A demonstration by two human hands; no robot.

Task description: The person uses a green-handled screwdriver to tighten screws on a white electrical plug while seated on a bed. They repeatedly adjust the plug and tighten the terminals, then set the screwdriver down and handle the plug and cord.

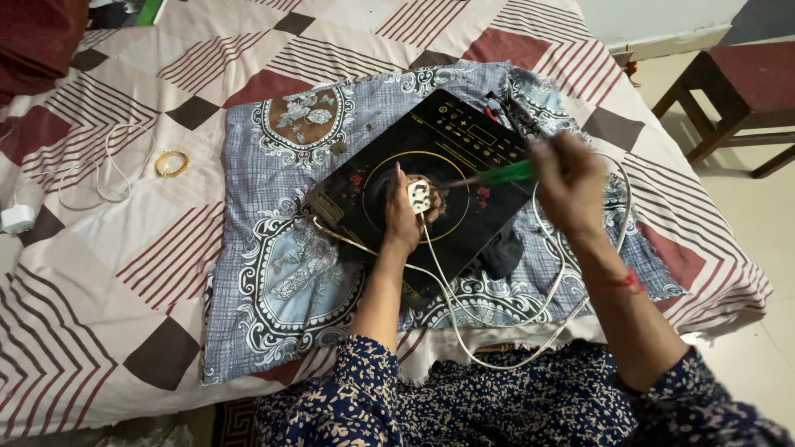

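The left hand [403, 217] has its fingers wrapped around a white plug [419, 196], holding it with the pin face turned up over the ring printed in the middle of the black induction cooktop [389, 170]. The right hand [570, 178] is clenched on the green handle of a screwdriver [501, 175], whose thin shaft runs leftward so that its tip meets the plug or sits just beside it; motion blur hides the exact contact. As a judgement, the work on the plug is in its middle: tool and plug are brought together, yet the plug looks closed in one piece, and no loose screw or cover shows on the cooktop, so whatever is to be loosened or tightened seems yet to be finished. From the plug a white cord [505, 352] loops down off the near edge of the cooktop, across the lap and back up on its right side. The cooktop lies aslant on a blue-grey patterned cloth [273, 273] spread over a bed with a red, brown and cream geometric sheet [99, 281]. Well to the left of the cooktop lie a gold bangle [171, 163] and a white charger with its cable [18, 218]; beyond its right side, off the bed, stands a wooden stool [741, 91].
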